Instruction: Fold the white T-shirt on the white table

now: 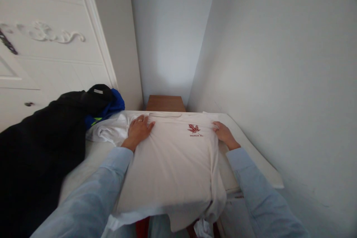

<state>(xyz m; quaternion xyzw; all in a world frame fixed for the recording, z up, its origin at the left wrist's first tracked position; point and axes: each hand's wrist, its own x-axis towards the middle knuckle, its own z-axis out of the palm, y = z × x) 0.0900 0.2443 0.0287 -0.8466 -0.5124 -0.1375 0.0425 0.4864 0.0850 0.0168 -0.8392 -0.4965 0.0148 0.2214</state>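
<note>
A white T-shirt [173,163] with a small red leaf print [193,128] lies spread on the bed, its collar at the far end. My left hand [139,130] rests flat on the shirt's left shoulder, fingers stretched out, a ring on one finger. My right hand [223,133] lies on the shirt's right shoulder edge, its fingers curled at the fabric's edge. Both arms wear light blue sleeves. The shirt's left sleeve [107,132] bunches out beside my left hand.
A pile of black and blue clothing [55,126] covers the bed's left side. A white wardrobe door [50,44] stands at left. A wooden bedside table [166,103] sits beyond the bed. A white wall [279,81] runs close along the right.
</note>
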